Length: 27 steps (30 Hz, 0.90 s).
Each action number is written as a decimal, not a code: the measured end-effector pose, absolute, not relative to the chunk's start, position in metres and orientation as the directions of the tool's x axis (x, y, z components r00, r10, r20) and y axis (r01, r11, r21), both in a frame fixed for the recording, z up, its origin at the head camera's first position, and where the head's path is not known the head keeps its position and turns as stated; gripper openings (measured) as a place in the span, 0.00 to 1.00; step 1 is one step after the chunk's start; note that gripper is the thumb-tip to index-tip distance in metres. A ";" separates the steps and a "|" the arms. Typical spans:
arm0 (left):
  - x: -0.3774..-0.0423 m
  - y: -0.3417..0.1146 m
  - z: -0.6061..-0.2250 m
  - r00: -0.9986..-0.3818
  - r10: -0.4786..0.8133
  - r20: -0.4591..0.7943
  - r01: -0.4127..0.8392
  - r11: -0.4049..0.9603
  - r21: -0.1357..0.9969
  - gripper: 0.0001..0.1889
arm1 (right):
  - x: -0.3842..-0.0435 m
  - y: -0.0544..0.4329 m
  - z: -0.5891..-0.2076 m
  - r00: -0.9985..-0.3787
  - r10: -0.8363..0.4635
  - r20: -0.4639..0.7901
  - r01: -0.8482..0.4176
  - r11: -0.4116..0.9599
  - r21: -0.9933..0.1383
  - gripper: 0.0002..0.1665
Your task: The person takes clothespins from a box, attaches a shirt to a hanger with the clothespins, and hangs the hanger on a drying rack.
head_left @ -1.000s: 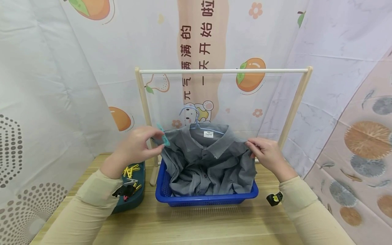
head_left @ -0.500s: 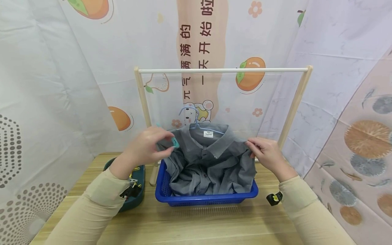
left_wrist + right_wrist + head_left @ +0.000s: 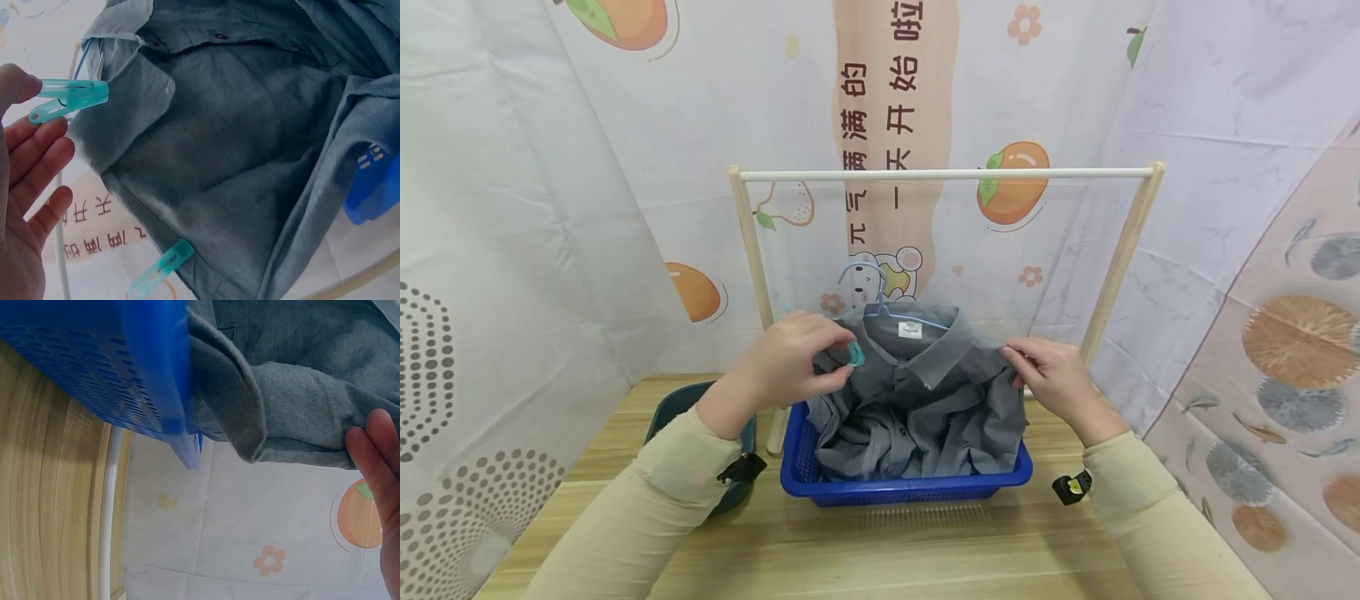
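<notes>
A grey collared shirt (image 3: 910, 400) sits bunched in a blue basket (image 3: 906, 486), with a light-blue hanger (image 3: 881, 287) inside its neck. My left hand (image 3: 786, 358) pinches a teal clothespin (image 3: 72, 97) between thumb and fingers, its tip at the shirt's left collar in the left wrist view. Whether it bites the cloth I cannot tell. Further out along the shoulder edge, a second teal clothespin (image 3: 161, 269) is clipped on the shirt. My right hand (image 3: 1052, 379) holds the shirt's right shoulder, fingertips (image 3: 362, 447) pinching the cloth.
Behind the basket stands a rack with a white bar (image 3: 947, 174) and wooden posts (image 3: 1123, 258). A dark teal container (image 3: 677, 404) is on the wooden table (image 3: 865, 558) at the left, partly behind my left forearm. Printed curtains (image 3: 700, 150) surround the table.
My left hand has moved right with the clothespin, from the shirt's left shoulder to its collar. The right hand and the basket have stayed in place.
</notes>
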<state>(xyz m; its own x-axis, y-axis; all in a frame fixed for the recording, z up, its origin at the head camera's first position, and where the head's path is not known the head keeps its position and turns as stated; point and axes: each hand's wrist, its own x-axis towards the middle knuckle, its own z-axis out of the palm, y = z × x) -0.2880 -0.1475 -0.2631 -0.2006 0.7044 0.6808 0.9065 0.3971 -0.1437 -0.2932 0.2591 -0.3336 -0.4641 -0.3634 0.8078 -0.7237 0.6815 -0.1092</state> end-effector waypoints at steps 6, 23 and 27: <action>-0.286 -0.136 -0.261 -0.172 0.709 0.683 0.909 0.382 -0.168 0.15 | -0.293 0.259 -0.333 -0.470 -0.363 0.805 -0.722 0.683 -0.113 0.08; -0.287 -0.104 -0.251 -0.110 0.702 0.703 0.916 0.346 -0.202 0.14 | -0.291 0.256 -0.330 -0.465 -0.368 0.806 -0.729 0.675 -0.113 0.09; -0.288 -0.099 -0.249 -0.105 0.702 0.704 0.910 0.353 -0.217 0.14 | -0.291 0.255 -0.330 -0.464 -0.375 0.803 -0.724 0.682 -0.100 0.07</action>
